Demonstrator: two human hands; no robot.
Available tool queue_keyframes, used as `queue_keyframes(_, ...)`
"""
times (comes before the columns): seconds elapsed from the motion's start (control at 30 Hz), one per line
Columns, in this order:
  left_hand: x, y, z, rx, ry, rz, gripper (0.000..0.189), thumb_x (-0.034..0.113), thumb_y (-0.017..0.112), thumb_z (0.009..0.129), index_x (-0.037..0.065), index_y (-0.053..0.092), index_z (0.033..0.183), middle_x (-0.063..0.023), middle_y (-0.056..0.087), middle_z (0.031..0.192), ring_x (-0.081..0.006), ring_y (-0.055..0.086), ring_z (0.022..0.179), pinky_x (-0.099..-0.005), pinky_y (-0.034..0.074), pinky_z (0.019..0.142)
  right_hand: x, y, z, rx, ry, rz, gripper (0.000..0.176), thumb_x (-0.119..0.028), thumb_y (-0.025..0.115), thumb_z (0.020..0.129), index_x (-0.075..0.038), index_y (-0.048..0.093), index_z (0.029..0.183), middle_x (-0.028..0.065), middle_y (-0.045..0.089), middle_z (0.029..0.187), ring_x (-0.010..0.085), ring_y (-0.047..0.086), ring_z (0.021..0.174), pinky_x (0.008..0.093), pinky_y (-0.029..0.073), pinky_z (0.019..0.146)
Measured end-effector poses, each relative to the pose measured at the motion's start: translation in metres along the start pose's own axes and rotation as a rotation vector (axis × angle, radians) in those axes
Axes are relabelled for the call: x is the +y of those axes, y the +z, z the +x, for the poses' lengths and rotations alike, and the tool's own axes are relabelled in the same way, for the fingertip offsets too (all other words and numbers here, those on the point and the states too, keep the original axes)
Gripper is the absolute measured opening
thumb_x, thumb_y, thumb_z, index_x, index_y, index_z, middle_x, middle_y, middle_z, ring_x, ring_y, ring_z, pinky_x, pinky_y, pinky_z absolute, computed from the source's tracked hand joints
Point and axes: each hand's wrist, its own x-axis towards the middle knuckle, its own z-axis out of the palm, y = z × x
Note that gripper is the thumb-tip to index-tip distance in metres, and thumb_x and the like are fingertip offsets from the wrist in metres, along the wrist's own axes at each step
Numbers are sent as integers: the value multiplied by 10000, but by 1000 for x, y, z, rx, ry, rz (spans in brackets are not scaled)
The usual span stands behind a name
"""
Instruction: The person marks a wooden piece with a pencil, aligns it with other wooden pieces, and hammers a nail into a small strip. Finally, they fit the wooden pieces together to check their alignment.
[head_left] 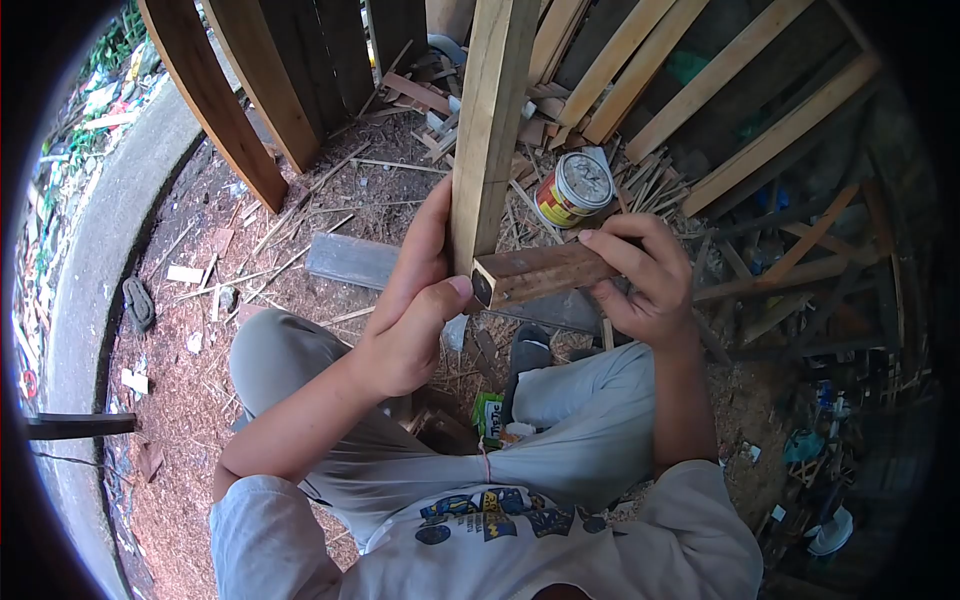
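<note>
Fingers (pixel 425 232) of the left hand (pixel 410 320) are wrapped round the lower part of the upright batten (pixel 490 120), closed firmly on it, with the thumb laid across the near end of the short dark piece (pixel 545 272); fingers (pixel 625 245) of the right hand (pixel 645 285) are curled over the far part of that piece, clamped on it from above and behind; the short dark piece lies roughly level, its near end butted against the foot of the upright batten, the two touching at about a right angle, held in the air above the person's knees (pixel 290 360); no nail, screw, glue or tool shows at the joint, and neither hand holds anything else; judged from this, the two timbers are brought together and lined up by hand only, and any fixing of one to the other is not yet done; whether the ends sit flush cannot be told, as the thumb covers part of the joint; on the ground (pixel 200 380), among sawdust and offcuts, a tin can (pixel 575 188) stands just beyond the hands, a grey board (pixel 350 260) lies flat behind the left hand, and pale slats (pixel 640 70) lean at the upper right; dark planks (pixel 215 100) lean at the upper left beside a concrete kerb (pixel 100 230).
</note>
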Motion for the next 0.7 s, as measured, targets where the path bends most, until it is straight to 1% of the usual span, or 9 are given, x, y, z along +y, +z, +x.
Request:
queue_keyframes(0.2,1,2,0,9,-4,-4,966,205,503,889,-7,27,1703,-170,331,1642,-258,403,1474,-433,275,1256,2,-1,-1,-29,17,2,622,-56,866,572,-118,761,1182,89,666,992,282,679,841,414,554,725)
queue_keyframes(0.3,1,2,0,0,-15,2,954,196,493,895,-11,26,1701,-171,306,1665,-259,380,1498,-434,268,1261,1,0,-1,-33,18,4,622,-57,869,574,-119,759,1183,85,668,993,280,680,848,415,555,729)
queue_keyframes(0.37,0,3,0,11,14,10,956,198,493,896,-16,23,1700,-173,271,1692,-261,349,1526,-434,260,1266,1,-1,-1,-34,17,6,620,-56,870,575,-120,759,1182,82,669,994,279,680,851,415,555,730)
queue_keyframes(0.5,0,3,-1,10,26,6,954,198,492,898,-18,21,1699,-175,250,1705,-263,328,1542,-435,254,1270,0,0,-1,-32,22,2,615,-49,870,578,-125,759,1178,78,671,991,277,681,852,416,557,731)
queue_keyframes(0.6,0,3,-1,10,3,9,964,212,500,897,-17,18,1700,-173,241,1711,-263,328,1543,-439,251,1271,0,0,-2,-37,33,3,617,-48,872,577,-128,759,1179,79,674,994,275,685,859,416,558,733)
queue_keyframes(0.67,0,3,-2,-8,28,-11,986,273,539,911,-20,22,1698,-176,270,1687,-258,349,1518,-431,264,1260,0,0,-3,-38,36,7,619,-48,873,576,-128,759,1179,79,676,996,274,687,863,415,558,733)
queue_keyframes(0.7,-1,3,-2,-9,27,-11,986,273,539,911,-20,22,1698,-176,270,1687,-258,349,1518,-431,264,1260,1,0,-3,-39,34,3,619,-47,875,575,-127,759,1178,80,678,999,274,689,866,414,559,734)
